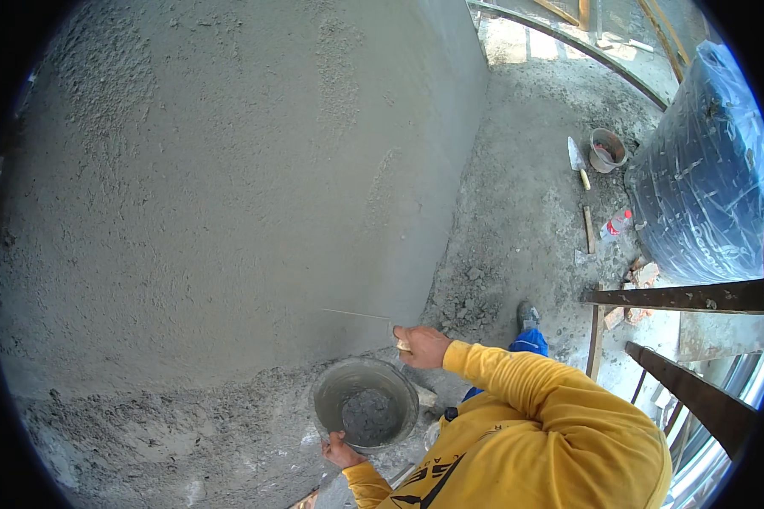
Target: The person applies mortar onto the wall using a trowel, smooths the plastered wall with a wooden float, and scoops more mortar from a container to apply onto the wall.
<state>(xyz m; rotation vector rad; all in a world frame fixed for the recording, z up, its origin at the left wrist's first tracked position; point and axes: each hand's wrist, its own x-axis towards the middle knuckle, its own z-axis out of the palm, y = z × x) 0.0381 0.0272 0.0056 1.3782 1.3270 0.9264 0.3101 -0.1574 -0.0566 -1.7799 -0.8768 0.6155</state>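
A plastering trowel (pixel 354 314) is in my right hand (pixel 424 346), whose fingers wrap its pale handle. Seen almost edge-on, the blade shows as a thin line along the lower part of the grey plastered wall (pixel 229 195); whether it touches the plaster I cannot tell. My left hand (pixel 341 450) grips the near left rim of a round grey bucket (pixel 335 386). Wet grey mortar (pixel 370 416) lies in the bottom of that bucket. The bucket is close to my body, below the trowel.
Crumbled mortar (pixel 471 305) lies along the wall's foot. To the right are a second trowel (pixel 576 159), a small bucket (pixel 603 159), a plastic bottle (pixel 616 225) and broken bricks (pixel 643 276). A large plastic-wrapped blue bundle (pixel 700 178) and a beam (pixel 688 298) stand farther right.
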